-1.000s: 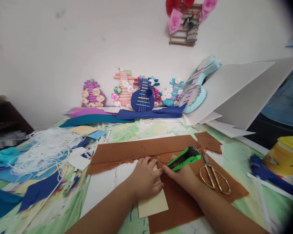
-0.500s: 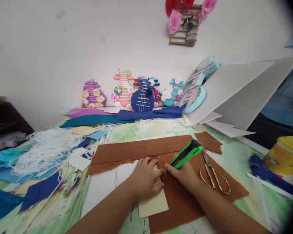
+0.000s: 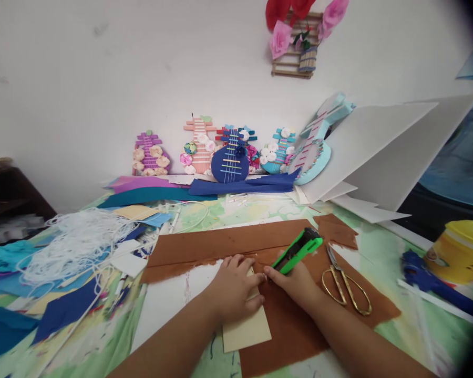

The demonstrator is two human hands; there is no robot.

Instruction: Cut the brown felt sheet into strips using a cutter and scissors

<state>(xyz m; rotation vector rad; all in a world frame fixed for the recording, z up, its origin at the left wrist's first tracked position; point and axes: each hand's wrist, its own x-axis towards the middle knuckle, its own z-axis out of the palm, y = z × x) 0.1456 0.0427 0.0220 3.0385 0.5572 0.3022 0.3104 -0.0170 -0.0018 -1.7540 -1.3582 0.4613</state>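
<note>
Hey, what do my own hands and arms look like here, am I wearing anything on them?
Your left hand and right hand have no gloves, and no rings show. Both wrists show no watch or bracelet. No sleeves are visible on the forearms up to the picture's edge. Nail details are too small to tell.

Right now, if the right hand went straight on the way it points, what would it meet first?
Probably the left hand, resting on the cream card; the right hand, gripping the green utility knife, points toward its fingers, though depth is unclear.
</note>
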